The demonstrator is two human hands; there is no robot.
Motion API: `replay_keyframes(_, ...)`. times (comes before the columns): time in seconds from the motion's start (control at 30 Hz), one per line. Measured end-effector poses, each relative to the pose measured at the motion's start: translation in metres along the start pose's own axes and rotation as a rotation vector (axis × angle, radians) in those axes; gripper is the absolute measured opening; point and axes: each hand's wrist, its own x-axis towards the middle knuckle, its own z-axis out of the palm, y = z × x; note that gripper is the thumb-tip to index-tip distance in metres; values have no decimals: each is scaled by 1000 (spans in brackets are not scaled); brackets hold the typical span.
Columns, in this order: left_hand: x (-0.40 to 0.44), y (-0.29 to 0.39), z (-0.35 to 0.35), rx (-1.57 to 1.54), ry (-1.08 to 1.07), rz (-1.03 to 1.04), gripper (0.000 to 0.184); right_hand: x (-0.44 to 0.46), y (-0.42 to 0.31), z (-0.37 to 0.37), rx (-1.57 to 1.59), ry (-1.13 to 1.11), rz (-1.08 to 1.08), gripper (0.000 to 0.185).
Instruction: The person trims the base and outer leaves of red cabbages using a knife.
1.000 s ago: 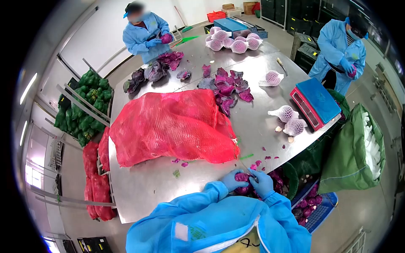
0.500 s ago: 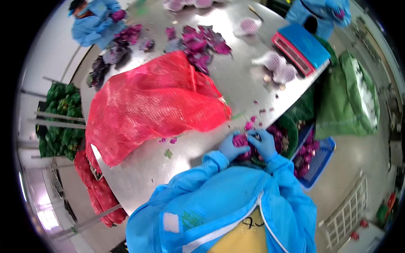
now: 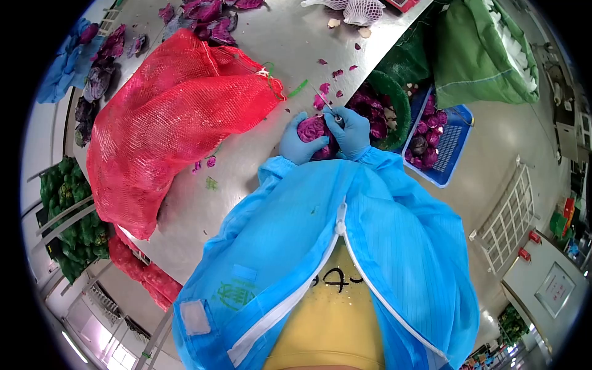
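Observation:
Blue gloves cover both hands, close together over the near edge of the metal table (image 3: pixel 246 151). My left hand (image 3: pixel 298 140) is wrapped round the left side of a purple cabbage (image 3: pixel 313 129). Fingers closed, my right hand (image 3: pixel 350 132) grips a knife (image 3: pixel 331 111) by its dark handle beside the cabbage, its thin blade pointing up and left. Small purple leaf scraps (image 3: pixel 320 98) lie just beyond the hands. A red mesh sack (image 3: pixel 179 117) fills the table to the left, its green-tied end near my hands.
A green-rimmed container (image 3: pixel 399 114) with purple leaves is right of my hands. Beyond it are a blue basket (image 3: pixel 453 145) of small purple cabbages and a green sack (image 3: pixel 475 55). Foam nets (image 3: pixel 362 11) lie at the far edge. A co-worker's blue sleeve (image 3: pixel 68 65) shows upper left.
The view has tilted down and turned, so the scales and the co-worker at the right have mostly left it. The knife blade shows more plainly now. Both hands keep their holds.

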Motion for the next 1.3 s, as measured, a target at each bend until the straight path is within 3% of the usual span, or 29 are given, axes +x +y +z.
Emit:
replay_keyframes(0.3,-2,2,1,134,-16,13,95,-6,11,1,297,7,161,15)
replay_keyframes(0.37,-4,5,2,100,-14,4,96,-7,10,1,461,5,294,13)
replay_keyframes(0.8,-14,21,3,165,3,144,100,-8,18,-5,804,49,406,12)
replay_keyframes(0.9,-10,20,5,171,27,258,101,6,26,-12,917,254,555,14)
replay_keyframes(0.93,-7,13,5,86,37,285,97,14,32,-19,943,351,572,15)
replay_keyframes(1.0,0,8,8,0,51,315,93,22,45,-35,780,315,572,21)
replay_keyframes(1.07,7,10,14,-428,57,193,83,24,46,-42,731,298,574,29)
replay_keyframes(1.1,11,17,17,-522,91,165,70,25,46,-43,645,333,511,31)
replay_keyframes(1.13,12,23,18,-524,96,167,70,27,46,-45,560,366,445,33)
replay_keyframes(1.2,16,42,17,-1021,-2,-108,59,22,34,-51,619,184,374,32)
replay_keyframes(1.23,18,47,19,-1093,16,-149,47,18,27,-47,574,123,262,30)
replay_keyframes(1.3,20,53,20,-1112,4,-172,45,12,12,-39,474,34,-11,28)
